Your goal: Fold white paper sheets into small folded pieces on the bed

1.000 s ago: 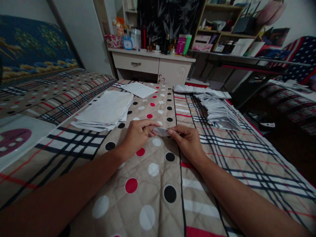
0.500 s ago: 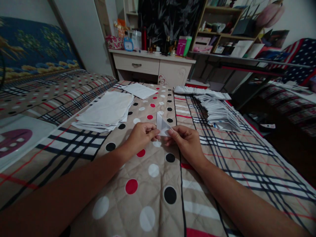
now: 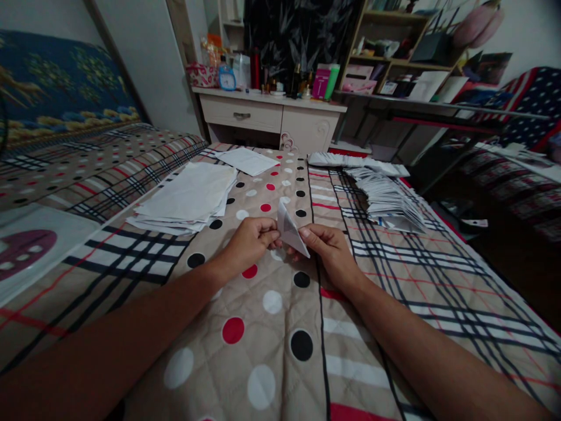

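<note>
Our left hand and right hand pinching folded paper, sheets at its ten o'clock, white bundle at two

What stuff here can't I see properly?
All in the head view:
Folded paper: left hand and right hand cover parts of it.
Clock: too small and blurry to read.
Paper stack: its top covers most of what's underneath.
White thing with purple patch: cut off by the picture's left edge.
</note>
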A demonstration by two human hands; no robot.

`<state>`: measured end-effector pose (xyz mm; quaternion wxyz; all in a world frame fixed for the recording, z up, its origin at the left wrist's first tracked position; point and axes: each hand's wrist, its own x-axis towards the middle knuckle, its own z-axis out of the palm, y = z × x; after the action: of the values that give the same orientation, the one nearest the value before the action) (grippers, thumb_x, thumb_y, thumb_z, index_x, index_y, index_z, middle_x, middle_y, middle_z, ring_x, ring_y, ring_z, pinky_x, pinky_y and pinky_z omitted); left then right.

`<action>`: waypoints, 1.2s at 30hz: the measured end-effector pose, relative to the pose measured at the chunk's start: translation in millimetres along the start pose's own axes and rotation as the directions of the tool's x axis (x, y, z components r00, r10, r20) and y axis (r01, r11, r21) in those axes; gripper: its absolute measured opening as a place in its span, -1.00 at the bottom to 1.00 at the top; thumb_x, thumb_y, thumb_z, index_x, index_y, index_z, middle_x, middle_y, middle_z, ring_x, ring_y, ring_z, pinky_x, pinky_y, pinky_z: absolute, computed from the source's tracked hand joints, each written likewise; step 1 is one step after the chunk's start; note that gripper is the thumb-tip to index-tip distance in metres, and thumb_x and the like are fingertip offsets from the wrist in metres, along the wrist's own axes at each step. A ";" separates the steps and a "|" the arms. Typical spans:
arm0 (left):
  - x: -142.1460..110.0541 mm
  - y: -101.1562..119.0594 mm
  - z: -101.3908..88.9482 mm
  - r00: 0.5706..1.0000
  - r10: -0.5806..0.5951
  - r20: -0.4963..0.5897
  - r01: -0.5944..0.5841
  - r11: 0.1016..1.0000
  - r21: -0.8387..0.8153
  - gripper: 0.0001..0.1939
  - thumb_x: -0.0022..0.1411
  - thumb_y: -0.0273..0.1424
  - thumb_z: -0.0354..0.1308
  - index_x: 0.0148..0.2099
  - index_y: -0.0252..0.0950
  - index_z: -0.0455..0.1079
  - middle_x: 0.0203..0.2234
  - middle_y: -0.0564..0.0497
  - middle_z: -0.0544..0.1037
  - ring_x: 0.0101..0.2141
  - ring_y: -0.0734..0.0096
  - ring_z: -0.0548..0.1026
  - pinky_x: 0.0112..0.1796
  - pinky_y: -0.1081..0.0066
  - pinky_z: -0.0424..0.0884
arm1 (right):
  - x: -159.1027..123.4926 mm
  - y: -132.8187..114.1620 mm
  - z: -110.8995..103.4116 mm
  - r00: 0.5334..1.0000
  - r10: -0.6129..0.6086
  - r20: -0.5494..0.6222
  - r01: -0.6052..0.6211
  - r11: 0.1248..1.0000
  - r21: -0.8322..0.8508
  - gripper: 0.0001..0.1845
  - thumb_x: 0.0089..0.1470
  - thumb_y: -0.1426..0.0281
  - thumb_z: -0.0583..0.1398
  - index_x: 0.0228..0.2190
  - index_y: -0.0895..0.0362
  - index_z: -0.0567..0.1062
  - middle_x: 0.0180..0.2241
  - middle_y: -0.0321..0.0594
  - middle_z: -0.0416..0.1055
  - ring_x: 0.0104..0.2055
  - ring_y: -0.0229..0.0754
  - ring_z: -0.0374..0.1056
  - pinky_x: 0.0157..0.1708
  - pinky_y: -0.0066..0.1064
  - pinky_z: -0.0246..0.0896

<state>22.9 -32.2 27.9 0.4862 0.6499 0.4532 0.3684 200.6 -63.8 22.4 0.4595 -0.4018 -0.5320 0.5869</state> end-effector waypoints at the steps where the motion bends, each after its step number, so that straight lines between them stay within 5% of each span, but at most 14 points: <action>1: -0.4 1.0 0.1 1.000 0.001 0.007 -0.001 1.000 0.002 -0.82 0.14 -0.59 0.06 -0.48 -0.34 0.40 -0.61 0.08 0.48 -0.56 0.54 0.40 -0.46 0.53 0.28 | -0.1 0.0 0.0 1.000 0.004 0.001 -0.004 1.000 0.002 -0.62 0.07 0.08 0.26 -0.47 0.16 0.57 -0.50 -0.21 0.51 -0.47 -0.26 0.36 -0.45 -0.47 0.25; 12: -0.3 -3.6 -0.8 0.998 0.044 0.035 -0.045 0.998 0.046 -0.84 0.11 -0.52 0.06 -0.51 -0.31 0.36 -0.64 0.09 0.45 -0.56 0.51 0.39 -0.45 0.51 0.31 | 1.3 2.0 -2.2 1.000 0.014 0.025 -0.012 0.998 -0.060 -0.63 0.12 0.13 0.18 -0.50 0.16 0.52 -0.53 -0.22 0.47 -0.51 -0.28 0.31 -0.50 -0.47 0.24; 17: -0.9 -7.2 -1.0 0.997 0.055 0.047 -0.057 0.997 0.045 -0.85 0.12 -0.53 0.05 -0.49 -0.31 0.31 -0.62 0.09 0.46 -0.55 0.51 0.42 -0.43 0.49 0.34 | 1.3 -4.9 0.9 0.997 -0.020 -0.068 0.008 0.984 -0.177 -0.64 0.08 0.15 0.19 -0.51 0.18 0.52 -0.59 -0.26 0.41 -0.57 -0.31 0.26 -0.57 -0.49 0.19; 20: -2.7 -9.2 1.0 0.994 0.074 0.075 -0.075 0.997 0.012 -0.87 0.14 -0.55 0.05 -0.26 -0.32 0.38 -0.59 0.10 0.48 -0.53 0.49 0.46 -0.41 0.48 0.38 | 3.8 -3.9 1.9 0.995 -0.049 -0.082 0.037 0.989 -0.145 -0.75 -0.03 0.21 0.28 -0.44 0.17 0.52 -0.54 -0.29 0.44 -0.54 -0.30 0.29 -0.54 -0.50 0.21; 25: -7.8 -10.7 4.0 0.975 0.179 0.129 -0.192 0.976 0.100 -0.29 0.15 -0.61 0.05 0.34 -0.23 0.04 -0.57 0.15 0.48 -0.49 0.47 0.49 -0.37 0.47 0.39 | 7.4 3.0 1.3 0.996 -0.085 -0.011 0.081 0.977 -0.196 -0.91 -0.10 0.41 0.27 -0.53 0.19 0.51 -0.54 -0.29 0.44 -0.53 -0.32 0.27 -0.53 -0.52 0.14; 29: -9.9 -12.3 0.8 0.909 0.354 0.221 -0.413 0.836 0.362 -0.17 0.19 -0.63 0.03 0.43 -0.09 -0.12 -0.52 0.16 0.49 -0.48 0.50 0.46 -0.33 0.47 0.39 | 7.6 2.9 0.2 0.998 -0.063 0.002 0.062 0.965 -0.256 -0.90 -0.11 0.41 0.24 -0.57 0.20 0.49 -0.59 -0.30 0.41 -0.57 -0.32 0.23 -0.56 -0.50 0.09; 33: -9.5 -14.7 -3.1 0.813 0.479 0.330 -0.581 0.639 0.505 -0.35 0.24 -0.61 0.00 0.33 -0.04 0.17 -0.29 0.04 0.58 -0.32 0.44 0.52 -0.24 0.43 0.42 | 8.1 0.8 -0.2 0.996 -0.084 -0.040 0.069 0.958 -0.278 -0.91 -0.16 0.41 0.23 -0.58 0.19 0.46 -0.60 -0.33 0.38 -0.56 -0.32 0.22 -0.56 -0.49 0.09; 36: -9.8 -14.4 -3.8 0.800 0.495 0.340 -0.595 0.578 0.558 -0.44 0.27 -0.59 0.00 0.26 -0.06 0.28 -0.21 0.00 0.60 -0.26 0.39 0.55 -0.20 0.40 0.44 | 8.6 0.7 -0.7 0.995 -0.074 -0.063 0.051 0.952 -0.303 -0.89 -0.17 0.40 0.21 -0.62 0.17 0.40 -0.64 -0.36 0.30 -0.59 -0.35 0.13 -0.59 -0.50 0.00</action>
<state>13.0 -38.6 14.5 0.1288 0.9077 0.2909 0.2737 199.0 -55.4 21.8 0.4307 -0.4713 -0.6102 0.4690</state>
